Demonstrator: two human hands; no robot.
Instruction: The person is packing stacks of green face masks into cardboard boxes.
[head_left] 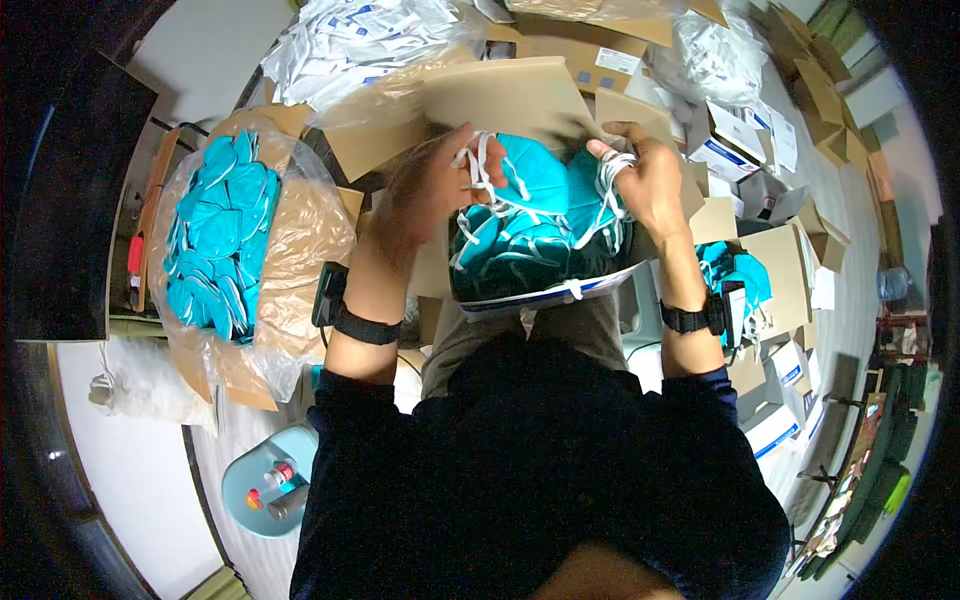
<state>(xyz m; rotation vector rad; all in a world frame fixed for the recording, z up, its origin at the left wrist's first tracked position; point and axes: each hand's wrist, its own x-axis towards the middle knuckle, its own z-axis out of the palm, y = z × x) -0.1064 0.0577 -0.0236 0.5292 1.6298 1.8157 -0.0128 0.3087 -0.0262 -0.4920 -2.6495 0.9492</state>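
Observation:
In front of me is a cardboard box (610, 283) with teal cup-shaped face masks (525, 240) piled inside. My left hand (440, 185), partly blurred, is closed at the box's left side on the white straps (484, 160) of a teal mask (535, 175). At the right side, my right hand (648, 182) has its fingers curled around a bunch of white straps (612, 185), its thumb pointing inward. Another teal mask (585, 195) hangs beside that hand at the box opening. The hands are apart, with the masks between them.
A plastic-lined carton (290, 270) full of teal masks stands left. More masks (740, 275) lie in a box at right. White packets (365, 45) fill a bag at the back. Small white boxes (725, 140) stand right. A blue stool (245, 480) holds bottles.

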